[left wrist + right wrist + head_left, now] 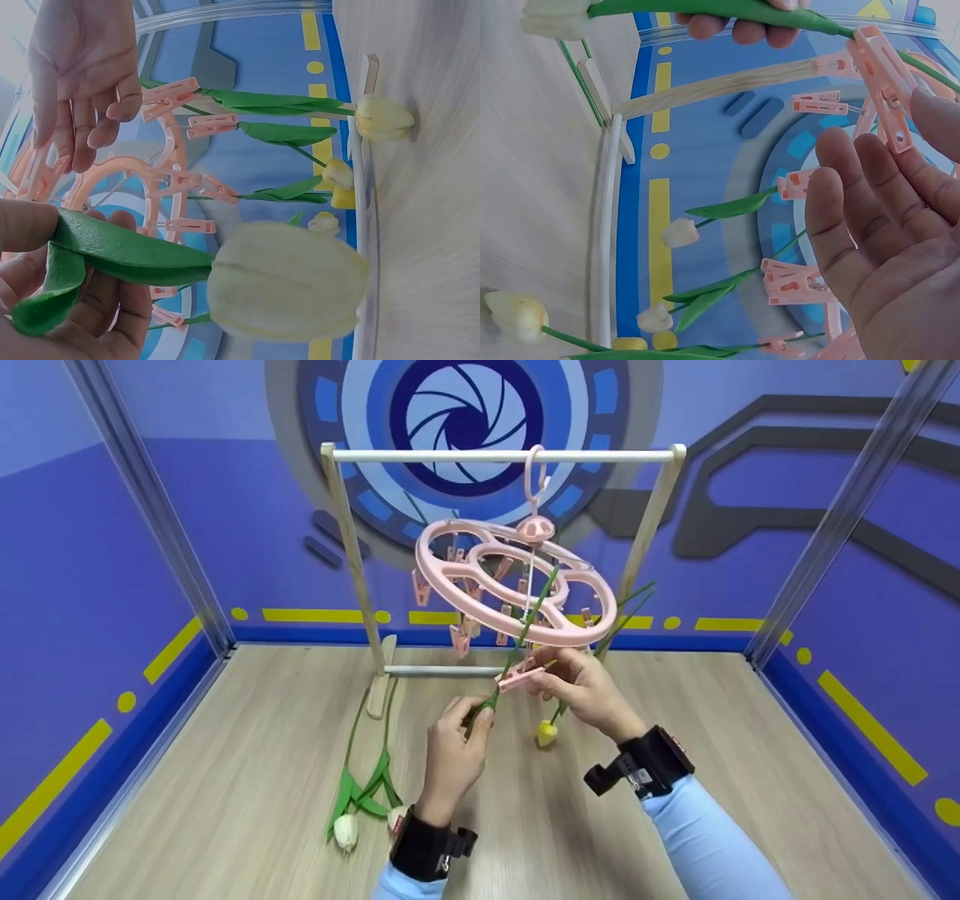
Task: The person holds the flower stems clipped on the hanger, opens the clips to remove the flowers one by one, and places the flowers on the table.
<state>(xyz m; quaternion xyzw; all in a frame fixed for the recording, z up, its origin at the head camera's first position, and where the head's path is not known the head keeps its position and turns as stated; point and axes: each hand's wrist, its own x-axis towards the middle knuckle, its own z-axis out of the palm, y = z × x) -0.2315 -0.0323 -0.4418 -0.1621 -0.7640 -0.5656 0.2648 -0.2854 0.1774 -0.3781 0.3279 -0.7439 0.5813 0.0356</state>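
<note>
Nearest me, at seven o'clock, a loose white tulip (346, 832) lies on the table (255, 780). At six, the left hand (456, 750) pinches the held tulip (289, 281) by its leafy stem; steadying it there should help. Towards four, the right hand (589, 690) squeezes a pink clothespin (517, 681) between thumb and fingers, best released once the stem sits deep; whether it's clamped, I can't tell. Beyond, near twelve, hangs the pink hanger (465, 601).

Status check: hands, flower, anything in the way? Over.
Left hand holding white tulip by leafy green stem; right hand pinching pink plastic clothespin at that stem; stem overlaps pink plastic round hanger's rim, head view.
</note>
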